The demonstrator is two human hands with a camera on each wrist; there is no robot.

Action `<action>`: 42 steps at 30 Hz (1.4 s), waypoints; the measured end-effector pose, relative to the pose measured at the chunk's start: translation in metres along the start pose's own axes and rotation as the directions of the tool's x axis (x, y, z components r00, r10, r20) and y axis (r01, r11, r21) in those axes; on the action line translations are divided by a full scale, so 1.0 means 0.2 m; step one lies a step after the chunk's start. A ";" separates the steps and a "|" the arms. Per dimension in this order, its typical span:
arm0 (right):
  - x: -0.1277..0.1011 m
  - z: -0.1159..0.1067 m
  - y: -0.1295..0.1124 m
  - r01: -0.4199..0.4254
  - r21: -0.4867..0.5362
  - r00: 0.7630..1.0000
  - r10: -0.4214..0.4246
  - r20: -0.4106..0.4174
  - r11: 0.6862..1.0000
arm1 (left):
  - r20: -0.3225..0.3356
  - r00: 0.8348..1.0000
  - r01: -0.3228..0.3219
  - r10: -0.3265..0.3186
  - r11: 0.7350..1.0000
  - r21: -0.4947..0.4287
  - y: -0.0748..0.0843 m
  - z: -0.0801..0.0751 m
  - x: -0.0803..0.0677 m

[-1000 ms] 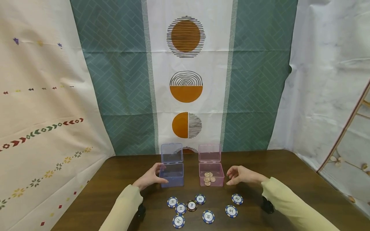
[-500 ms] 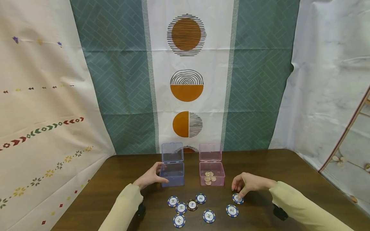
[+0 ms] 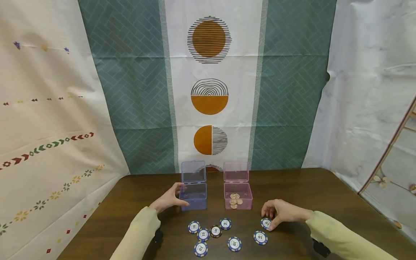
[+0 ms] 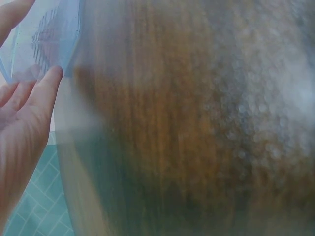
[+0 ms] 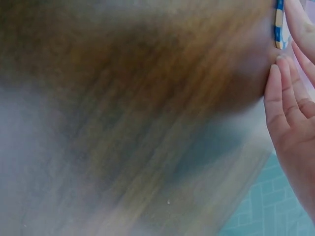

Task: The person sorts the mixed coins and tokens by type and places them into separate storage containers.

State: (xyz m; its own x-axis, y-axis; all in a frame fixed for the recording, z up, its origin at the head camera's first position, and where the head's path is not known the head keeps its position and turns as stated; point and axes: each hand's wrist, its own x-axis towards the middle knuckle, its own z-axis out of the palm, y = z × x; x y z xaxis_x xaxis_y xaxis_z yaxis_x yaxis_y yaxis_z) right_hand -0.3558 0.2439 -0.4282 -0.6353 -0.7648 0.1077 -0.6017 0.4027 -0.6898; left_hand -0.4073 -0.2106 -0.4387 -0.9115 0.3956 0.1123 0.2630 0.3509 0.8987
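Observation:
In the head view my left hand [image 3: 169, 199] holds the left side of an open, see-through blue plastic box [image 3: 198, 204], thumb along its front and fingers further back. Part of that box [image 4: 54, 29] also shows by the fingers in the left wrist view. My right hand [image 3: 283, 211] is low over the table with its thumb and fingers at opposite edges of a blue-and-white poker chip [image 3: 265, 223], which lies flat. The right wrist view catches this chip's striped edge [image 5: 279, 24] between thumb and fingers. Most of the chip's rim by the fingers is hidden.
An open pink plastic box [image 3: 248, 203] with several gold coins [image 3: 234, 201] stands right of the blue one. Another blue chip [image 3: 260, 237] lies near my right hand. More blue chips [image 3: 234, 244] and a black chip [image 3: 216, 231] lie in front on the dark wooden table [image 3: 143, 191].
My right hand has moved from beside the pink box toward me and down to the chip, its thumb settling at the chip's near right edge. The left hand stays on the blue box.

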 end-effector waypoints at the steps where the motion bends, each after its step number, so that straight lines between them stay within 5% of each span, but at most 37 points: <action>1: 0.00 0.00 0.00 0.013 -0.007 1.000 -0.013 -0.002 1.000 | 0.000 1.000 0.000 0.000 1.000 0.001 0.00 0.00 0.00; 15: 0.02 0.00 -0.04 0.078 -0.139 0.997 -0.079 -0.001 0.987 | -0.009 1.000 0.020 -0.020 0.999 0.036 0.01 0.00 -0.01; 24: 0.04 0.00 -0.08 0.027 -0.254 1.000 -0.022 0.021 0.967 | -0.010 1.000 0.015 -0.015 0.999 0.039 0.02 -0.01 -0.01; 42: 0.08 -0.11 -0.16 0.082 -0.281 0.993 -0.102 -0.057 0.956 | 0.007 1.000 -0.030 0.030 1.000 0.009 0.02 0.00 -0.01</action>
State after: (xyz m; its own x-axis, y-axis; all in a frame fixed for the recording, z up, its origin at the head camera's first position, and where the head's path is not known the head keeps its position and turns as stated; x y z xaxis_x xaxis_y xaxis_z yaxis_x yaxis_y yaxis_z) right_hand -0.3588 0.2301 -0.3885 -0.5972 -0.7717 0.2186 -0.7637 0.4637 -0.4492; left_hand -0.4044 -0.2099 -0.4365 -0.9009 0.4121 0.1362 0.2932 0.3464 0.8911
